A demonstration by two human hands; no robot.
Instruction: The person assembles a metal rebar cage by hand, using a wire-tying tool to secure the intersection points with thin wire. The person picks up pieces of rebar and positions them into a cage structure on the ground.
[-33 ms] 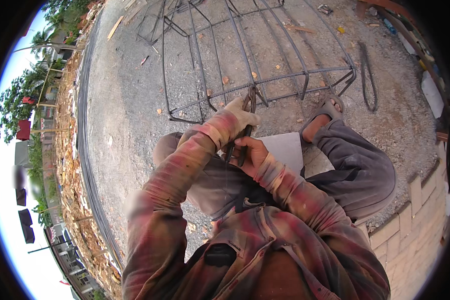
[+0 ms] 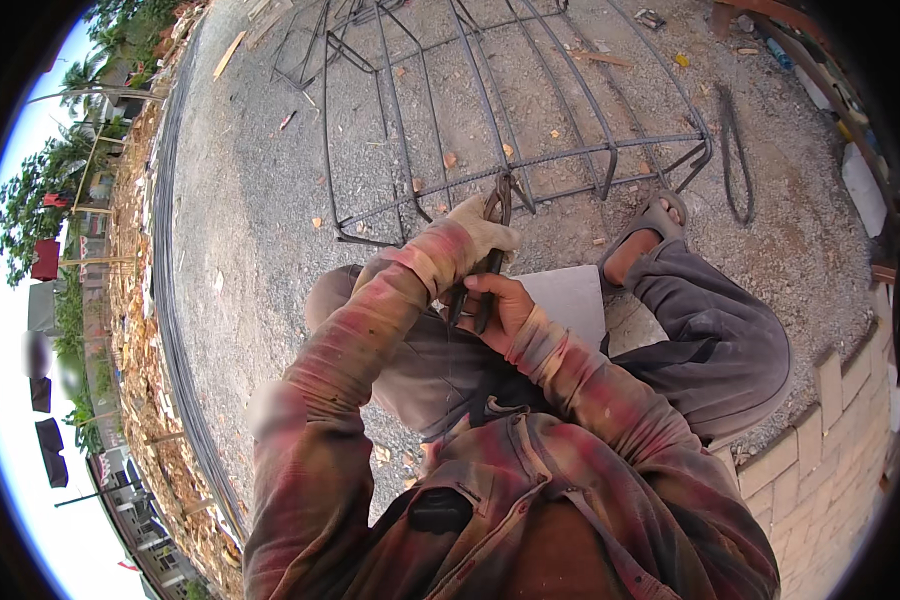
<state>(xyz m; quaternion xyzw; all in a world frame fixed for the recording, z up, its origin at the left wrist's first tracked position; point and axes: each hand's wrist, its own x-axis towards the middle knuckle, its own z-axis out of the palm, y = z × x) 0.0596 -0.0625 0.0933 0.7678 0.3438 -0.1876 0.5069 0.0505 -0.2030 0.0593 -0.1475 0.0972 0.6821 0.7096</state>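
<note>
A pair of dark metal pincers (image 2: 494,262) stands before me, its jaws up against the near bar of a rebar cage (image 2: 570,152). My left hand (image 2: 481,229), in a pale work glove, is closed around the pincers just below the jaws and covers their pivot. Lower down, my bare right hand (image 2: 507,307) grips the handles, thumb laid across them. Part of the handles and the right fingers are hidden behind one another. Whether a tie wire sits in the jaws is too small to tell.
My sandalled foot (image 2: 660,222) rests by the cage's near right corner. A bent loop of dark wire or bar (image 2: 735,155) lies to the right. Long bundled rods (image 2: 165,260) run along the left. Pavers (image 2: 815,470) cover the lower right; more bent bars (image 2: 300,62) lie farther off.
</note>
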